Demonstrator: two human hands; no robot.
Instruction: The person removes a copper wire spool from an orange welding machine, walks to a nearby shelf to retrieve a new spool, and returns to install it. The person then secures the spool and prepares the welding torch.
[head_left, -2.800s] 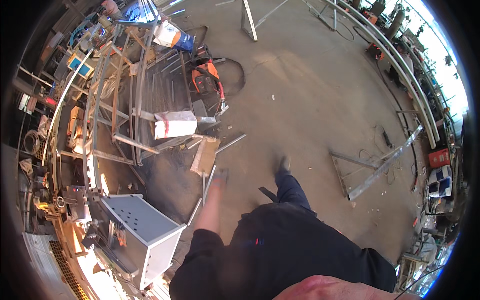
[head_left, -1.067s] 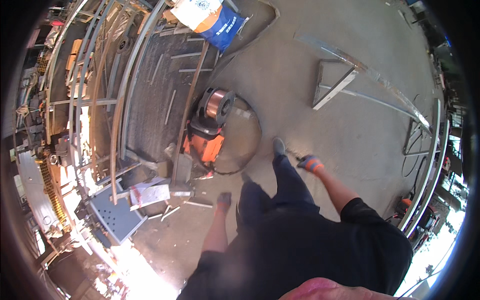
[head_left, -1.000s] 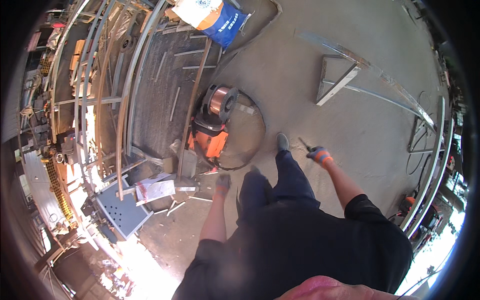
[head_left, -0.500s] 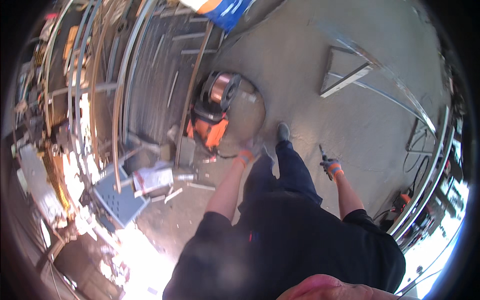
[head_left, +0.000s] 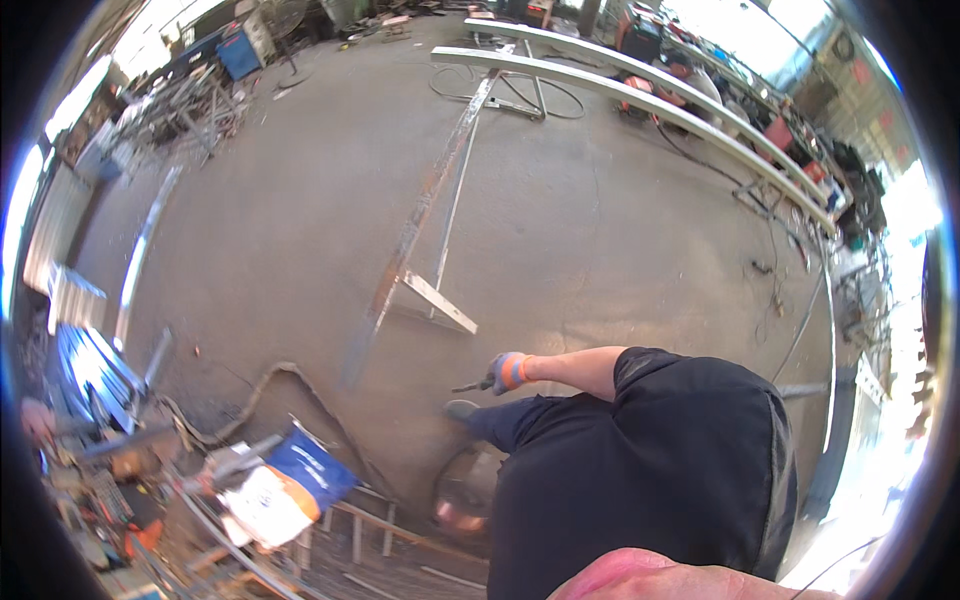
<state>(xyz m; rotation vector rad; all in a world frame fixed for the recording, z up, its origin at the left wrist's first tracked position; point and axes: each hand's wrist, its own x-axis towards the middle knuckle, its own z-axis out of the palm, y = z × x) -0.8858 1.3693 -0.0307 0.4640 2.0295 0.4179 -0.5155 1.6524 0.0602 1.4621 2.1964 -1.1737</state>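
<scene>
- The right hand (head_left: pixel 508 373) is closed around the handle of a thin dark tool (head_left: pixel 468 387); it wears a grey glove with an orange band near the wrist.
- The right forearm (head_left: pixel 575 369) comes out of the black sleeve (head_left: pixel 642 372) and reaches to the left side of the view, almost level, and it looks nearly straight from the sleeve to the wrist.
- The fingers are curled in, and the tool points away from them to the left, a little downward in the view (its exact kind I cannot tell, because it is small and dark).
- The tool is in the air in front of the body, seen just above the shoe (head_left: pixel 462 409) and the dark trouser leg (head_left: pixel 508 422).
- The left hand is outside the view, so I cannot tell whether it is holding something.
- Beyond the tool, on the concrete floor (head_left: pixel 560 200), there is a long rusty metal beam (head_left: pixel 412 228), with a short pale bar (head_left: pixel 440 302) joined to it at an angle.
- Farther away, two long pale rails (head_left: pixel 640 85) run side by side.
- At the lower left lies a white, orange and blue bag (head_left: pixel 290 488); a coppery spool (head_left: pixel 462 512) is near the trouser leg, rather blurred.
</scene>
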